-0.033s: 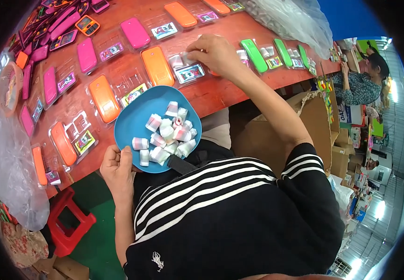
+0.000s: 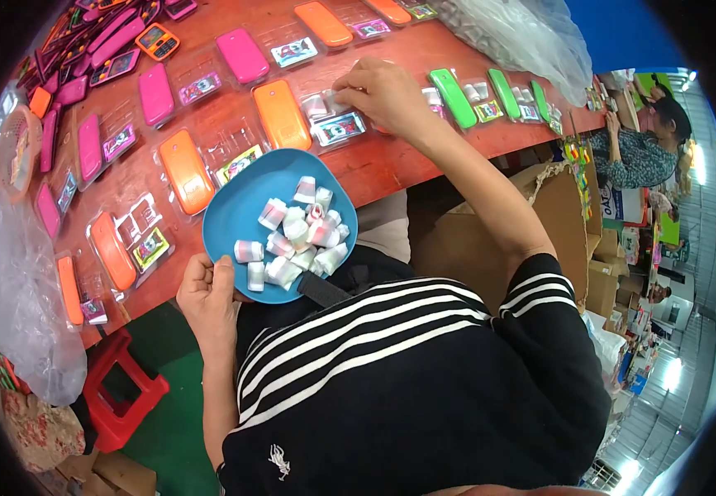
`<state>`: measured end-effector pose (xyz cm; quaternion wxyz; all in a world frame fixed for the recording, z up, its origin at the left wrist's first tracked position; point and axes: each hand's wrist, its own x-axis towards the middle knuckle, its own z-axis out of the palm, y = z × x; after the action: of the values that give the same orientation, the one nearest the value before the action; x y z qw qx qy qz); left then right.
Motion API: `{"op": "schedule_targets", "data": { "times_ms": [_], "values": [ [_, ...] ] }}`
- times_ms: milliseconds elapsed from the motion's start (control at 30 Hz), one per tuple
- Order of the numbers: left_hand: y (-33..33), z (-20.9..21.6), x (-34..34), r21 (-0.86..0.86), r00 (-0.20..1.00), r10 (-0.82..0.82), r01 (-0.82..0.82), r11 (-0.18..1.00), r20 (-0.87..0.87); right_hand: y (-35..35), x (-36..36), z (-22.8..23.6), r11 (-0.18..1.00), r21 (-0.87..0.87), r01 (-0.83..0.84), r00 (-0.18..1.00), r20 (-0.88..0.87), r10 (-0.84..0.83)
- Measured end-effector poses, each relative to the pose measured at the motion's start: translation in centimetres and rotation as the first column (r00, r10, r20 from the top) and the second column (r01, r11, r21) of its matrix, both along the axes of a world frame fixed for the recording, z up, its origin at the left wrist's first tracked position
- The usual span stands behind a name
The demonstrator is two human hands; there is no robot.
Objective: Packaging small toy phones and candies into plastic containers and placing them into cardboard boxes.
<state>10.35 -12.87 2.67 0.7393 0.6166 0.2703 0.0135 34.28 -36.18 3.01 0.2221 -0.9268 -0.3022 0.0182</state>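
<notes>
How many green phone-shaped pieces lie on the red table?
3, right of the right hand: the nearest piece, the middle piece and the farthest piece. Others may be hidden.

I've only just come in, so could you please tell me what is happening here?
The person's left hand holds the rim of a blue bowl of small white-and-pink rolls. The right hand is at similar rolls beside an orange phone-shaped case on the red table. Farther right, green phone-shaped cases have pale rolls beside them too.
</notes>
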Motion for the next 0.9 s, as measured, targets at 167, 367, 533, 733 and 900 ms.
{"op": "schedule_targets", "data": {
  "times_ms": [167,367,533,733,900],
  "values": [
    [0.0,0.4,0.7,-0.004,1.000,0.028,-0.028,1.000,0.006,1.7,-2.5,3.1,0.976,0.067,-0.208,0.940,0.288,0.181],
    [-0.2,0.3,0.9,-0.050,1.000,0.029,-0.028,0.998,0.012,6.2,-7.9,4.1,0.685,-0.101,-0.721,0.675,0.119,0.728],
    [0.2,0.4,-0.3,0.014,0.999,0.026,-0.027,1.000,0.021,7.6,-8.8,4.2,0.705,-0.125,-0.698,0.710,0.009,0.704],
    [1.2,-0.5,-2.8,-0.008,0.992,0.126,-0.126,0.992,-0.006,10.0,-5.1,4.4,0.848,0.497,-0.184,0.803,-0.421,0.421],
    [0.8,-0.5,-4.2,0.013,0.971,0.237,-0.237,0.972,-0.031,12.1,-2.3,1.9,0.922,0.292,-0.254,0.869,-0.349,0.350]
  ]
}}
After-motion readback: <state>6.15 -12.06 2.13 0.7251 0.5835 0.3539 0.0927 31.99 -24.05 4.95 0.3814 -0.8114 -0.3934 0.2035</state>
